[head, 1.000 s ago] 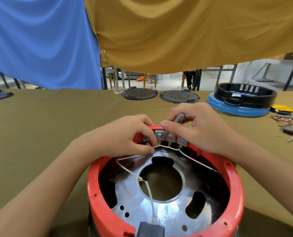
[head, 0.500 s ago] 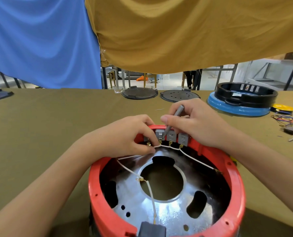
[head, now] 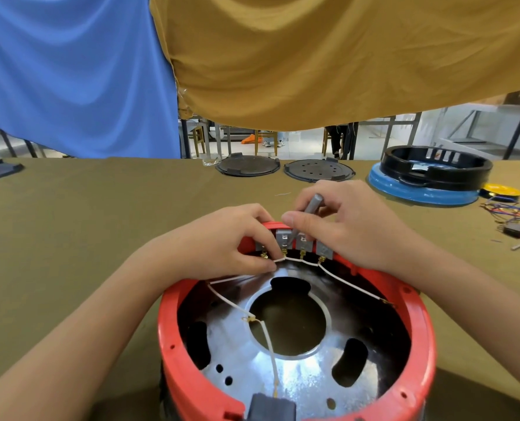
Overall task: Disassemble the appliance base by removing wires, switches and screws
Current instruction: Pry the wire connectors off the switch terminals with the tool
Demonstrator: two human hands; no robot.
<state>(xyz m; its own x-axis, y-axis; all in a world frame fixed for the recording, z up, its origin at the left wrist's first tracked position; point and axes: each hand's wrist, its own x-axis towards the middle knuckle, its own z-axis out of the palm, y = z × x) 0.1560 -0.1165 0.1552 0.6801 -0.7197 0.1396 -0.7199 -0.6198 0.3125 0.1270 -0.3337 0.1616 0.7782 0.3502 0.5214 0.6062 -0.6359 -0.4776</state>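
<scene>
A red round appliance base (head: 429, 354) sits open side up in front of me, with a shiny metal plate (head: 301, 378) inside. Several grey switches (head: 302, 243) line its far rim, joined by white wires (head: 348, 285). My left hand (head: 222, 241) pinches the white wire beside the leftmost switches. My right hand (head: 347, 223) holds a grey screwdriver (head: 312, 205) whose tip points down at the middle switches. A second white wire (head: 268, 338) runs across the plate to a dark block (head: 272, 407) at the near rim.
On the olive cloth table lie two dark round discs (head: 248, 166) (head: 319, 170) at the back, a black ring on a blue base (head: 429, 177) at the right, and loose coloured wires and small parts (head: 517, 214) at the far right edge.
My right hand has shifted slightly with the screwdriver, which now stands more upright over the switches. My left hand keeps its pinch on the wire.
</scene>
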